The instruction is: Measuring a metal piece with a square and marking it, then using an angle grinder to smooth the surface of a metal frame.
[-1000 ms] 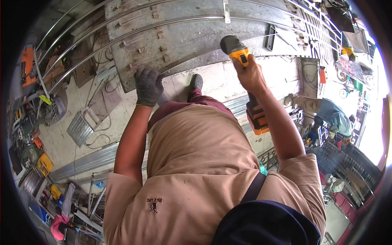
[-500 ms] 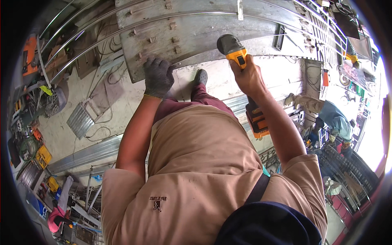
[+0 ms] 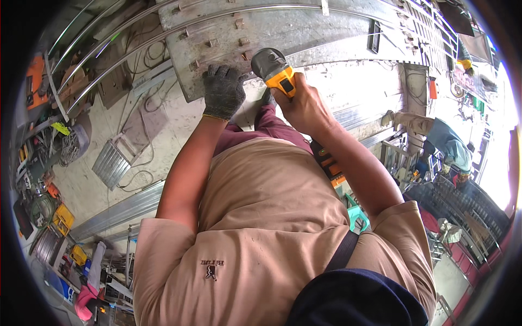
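My right hand [image 3: 307, 106], bare, is wrapped round a yellow and black cordless angle grinder [image 3: 283, 81]. The dark round guard of the tool sits over the near edge of a metal worktable [image 3: 196, 60]; its disc is hidden. An orange battery pack [image 3: 333, 171] shows below my right forearm. At the same table edge, left of the guard, my left hand [image 3: 224, 92] wears a dark grey knit glove. Its fingers are curled at the edge, and what they grip is hidden. Small metal tabs [image 3: 213, 42] stand on the tabletop, one with an orange spot near the guard.
Long shiny metal rails [image 3: 228, 16] cross above the table. A dark slotted bracket [image 3: 374, 35] lies at its right. Cables and a ribbed metal sheet [image 3: 111, 163] lie on the floor at left. Another person [image 3: 448, 141] bends over at far right. Tools crowd the left side.
My right hand has brought the grinder left, close to my gloved left hand. The left hand has shifted slightly right along the table edge.
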